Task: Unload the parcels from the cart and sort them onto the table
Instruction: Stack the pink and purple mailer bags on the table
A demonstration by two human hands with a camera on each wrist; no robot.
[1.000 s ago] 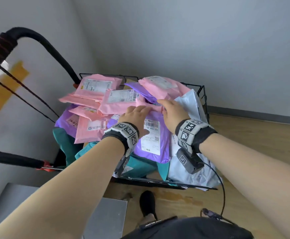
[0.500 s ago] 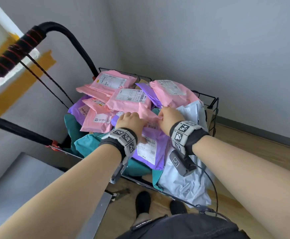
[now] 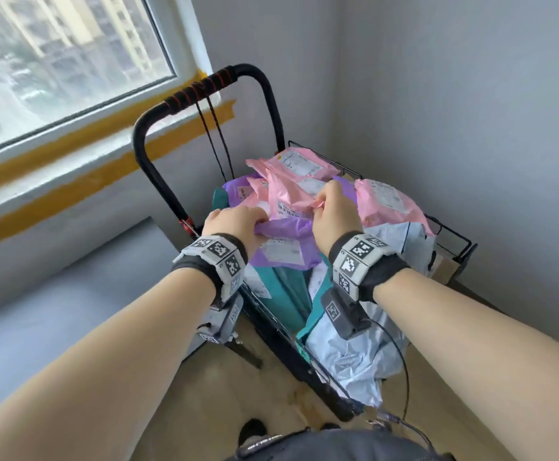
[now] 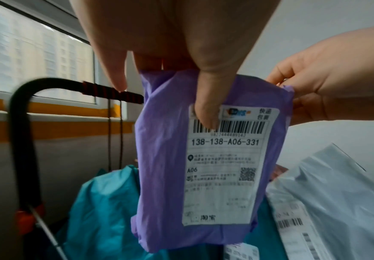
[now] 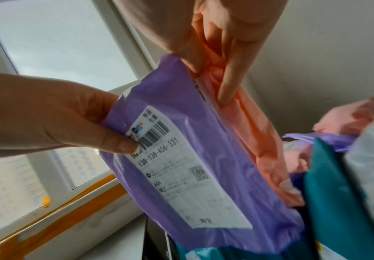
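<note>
Your left hand (image 3: 234, 221) grips the purple plastic mailer parcel (image 4: 206, 158) by its top edge, thumb on the white label. Your right hand (image 3: 333, 214) pinches that parcel together with a pink plastic mailer (image 5: 255, 140), both lifted above the black wire cart (image 3: 451, 237).

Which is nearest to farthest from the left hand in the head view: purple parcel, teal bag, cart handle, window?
1. purple parcel: gripped by the left hand, top edge.
2. teal bag: just below the parcel, in the cart.
3. cart handle: beyond the hand, up against the sill.
4. window: farthest, upper left behind the handle.
</note>
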